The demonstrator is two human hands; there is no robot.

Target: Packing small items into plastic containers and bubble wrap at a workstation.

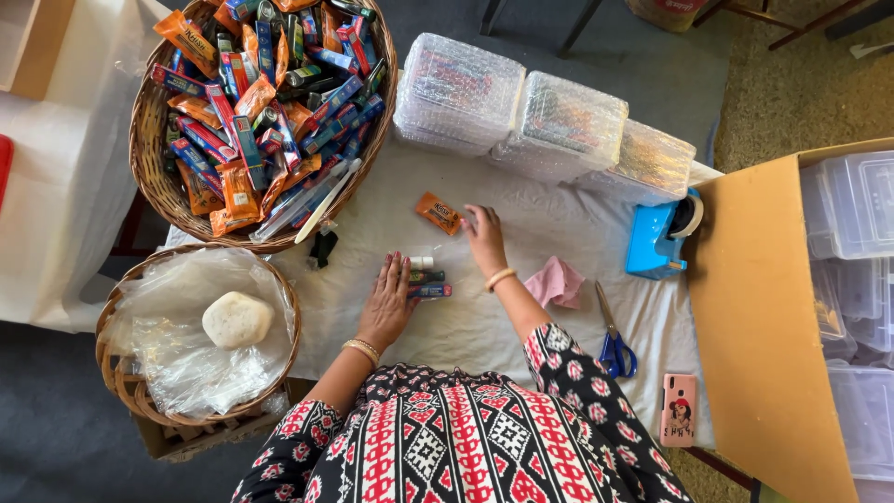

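My left hand (pixel 388 300) lies flat on the white cloth, fingers spread, touching a small stack of little tubes and packets (pixel 428 278) at its right side. Farther up, my right hand (pixel 483 233) rests on the cloth with its fingers by an orange sachet (pixel 439 212) to its left; whether it touches the sachet I cannot tell. Both wrists wear bangles. A pink folded cloth (pixel 555 281) lies just right of my right forearm.
A big wicker basket (pixel 154 158) full of orange and blue packets stands at the upper left. A second basket (pixel 126 382) lined with plastic holds a pale round lump (pixel 237 319). Bubble-wrapped boxes (pixel 521 116), blue tape dispenser (pixel 656 242), scissors (pixel 612 340), pink phone (pixel 678 408), cardboard flap (pixel 773 326).
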